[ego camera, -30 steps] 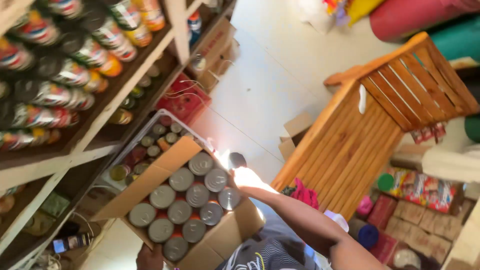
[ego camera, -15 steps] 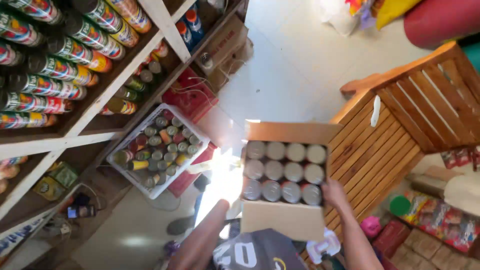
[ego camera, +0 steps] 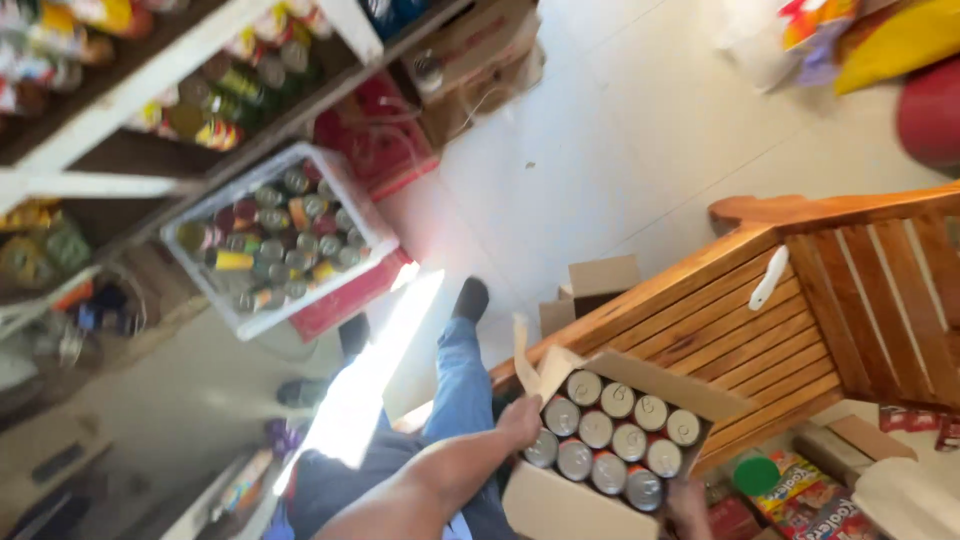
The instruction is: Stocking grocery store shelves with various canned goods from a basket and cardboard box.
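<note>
Fingers of left hand [ego camera: 520, 418] curled over near edge of cardboard box of cans [ego camera: 610, 440], right hand [ego camera: 688, 500] gripping beneath; box kept level against wooden chair [ego camera: 760, 310], preventing spillage.

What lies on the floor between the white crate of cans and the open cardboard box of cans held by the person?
In the head view, the person's leg in blue jeans and a sunlit strip of floor lie between crate and box.

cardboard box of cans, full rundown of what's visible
The cardboard box is plain brown, open at the top with flaps folded outward. It holds about ten silver-topped cans upright in close rows. It is tilted and held in front of a slatted wooden chair. The left hand grips its near-left edge; the right hand holds the lower right side, mostly hidden.
</note>
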